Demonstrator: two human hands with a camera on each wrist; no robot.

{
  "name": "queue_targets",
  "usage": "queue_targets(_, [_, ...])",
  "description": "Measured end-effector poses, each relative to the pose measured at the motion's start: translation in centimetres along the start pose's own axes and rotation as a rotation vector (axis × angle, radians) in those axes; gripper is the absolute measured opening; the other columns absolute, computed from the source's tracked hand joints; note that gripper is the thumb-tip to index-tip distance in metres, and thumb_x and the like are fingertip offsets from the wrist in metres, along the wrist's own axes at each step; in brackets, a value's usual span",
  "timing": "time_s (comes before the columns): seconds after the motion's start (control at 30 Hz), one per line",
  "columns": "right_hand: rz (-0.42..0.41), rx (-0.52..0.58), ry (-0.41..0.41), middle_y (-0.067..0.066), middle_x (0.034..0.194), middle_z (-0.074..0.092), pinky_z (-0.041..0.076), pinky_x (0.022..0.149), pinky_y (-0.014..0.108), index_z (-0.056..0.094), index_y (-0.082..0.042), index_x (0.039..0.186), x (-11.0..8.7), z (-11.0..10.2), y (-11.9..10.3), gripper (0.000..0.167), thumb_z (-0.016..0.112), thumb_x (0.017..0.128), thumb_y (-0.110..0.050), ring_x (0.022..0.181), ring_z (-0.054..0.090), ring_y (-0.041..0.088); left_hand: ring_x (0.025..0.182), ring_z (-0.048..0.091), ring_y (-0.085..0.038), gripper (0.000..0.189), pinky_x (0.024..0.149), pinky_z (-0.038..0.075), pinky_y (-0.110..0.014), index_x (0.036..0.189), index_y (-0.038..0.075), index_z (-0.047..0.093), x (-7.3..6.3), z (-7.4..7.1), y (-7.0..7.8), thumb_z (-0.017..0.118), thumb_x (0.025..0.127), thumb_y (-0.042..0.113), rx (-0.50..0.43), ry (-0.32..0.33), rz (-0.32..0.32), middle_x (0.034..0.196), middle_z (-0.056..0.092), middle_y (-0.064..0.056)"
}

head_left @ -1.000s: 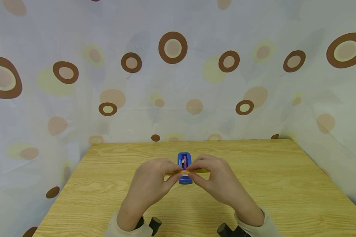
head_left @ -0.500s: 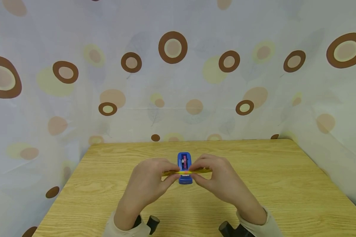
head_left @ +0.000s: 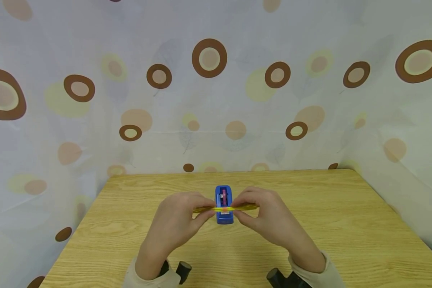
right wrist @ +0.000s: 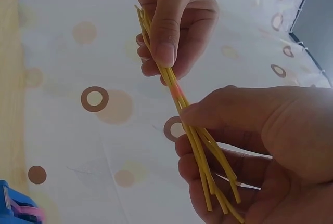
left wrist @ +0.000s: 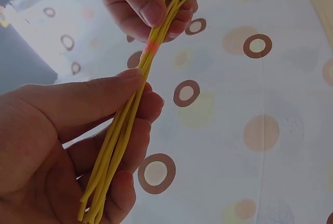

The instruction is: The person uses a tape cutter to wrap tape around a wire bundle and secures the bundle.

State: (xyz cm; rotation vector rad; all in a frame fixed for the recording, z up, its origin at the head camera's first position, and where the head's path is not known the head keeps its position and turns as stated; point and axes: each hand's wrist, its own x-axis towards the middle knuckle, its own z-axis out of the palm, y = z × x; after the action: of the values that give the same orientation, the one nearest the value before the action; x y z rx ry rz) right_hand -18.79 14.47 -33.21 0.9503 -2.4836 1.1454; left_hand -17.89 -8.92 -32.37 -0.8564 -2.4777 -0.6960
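Note:
A bundle of thin yellow wires (head_left: 223, 209), several strands thick, runs sideways between the two hands. Pink tape (left wrist: 150, 48) is wrapped round its middle. My left hand (head_left: 176, 218) pinches the bundle between thumb and fingers on one side of the tape. On the other side my right hand (head_left: 264, 215) pinches it the same way. The loose wire ends spread apart at both sides in the wrist views. Below and just behind the bundle, a blue tape dispenser (head_left: 225, 220) with a pink tape roll (head_left: 225, 196) stands on the table, partly covered by the wires in the head view.
The wood-grain table (head_left: 129, 224) reaches back to a white patterned curtain (head_left: 234, 152), which also hangs along both sides. Black wrist-camera mounts (head_left: 183, 272) show at the sleeves. A corner of the dispenser (right wrist: 10, 203) appears at lower left in the right wrist view.
The hands have slid slightly apart along the wires, the left one moving left and the right one a little right. More of the taped middle shows now. The dispenser has stayed put.

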Motion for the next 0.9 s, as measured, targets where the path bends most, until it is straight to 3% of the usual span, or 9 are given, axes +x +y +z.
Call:
queue_targets(0.43, [0.009, 0.023, 0.003, -0.013, 0.092, 0.066, 0.055, 0.077, 0.031, 0.074, -0.019, 0.092, -0.13, -0.60, 0.36, 0.021, 0.077, 0.083, 0.000, 0.084, 0.064, 0.005, 0.076, 0.062, 0.002, 0.012, 0.063, 0.049, -0.022, 0.093, 0.024, 0.080, -0.10, -0.26, -0.05, 0.082, 0.082, 0.022, -0.008, 0.003, -0.019, 0.091, 0.072, 0.015])
queue_targets(0.9, [0.029, 0.060, 0.030, -0.012, 0.091, 0.067, 0.056, 0.077, 0.030, 0.075, -0.017, 0.091, -0.42, -1.01, 0.27, 0.017, 0.076, 0.085, -0.002, 0.085, 0.065, 0.005, 0.071, 0.060, 0.002, 0.009, 0.059, 0.047, -0.021, 0.092, 0.021, 0.080, -0.42, -0.36, -0.21, 0.081, 0.083, 0.019, -0.053, 0.042, 0.013, 0.088, 0.071, 0.015])
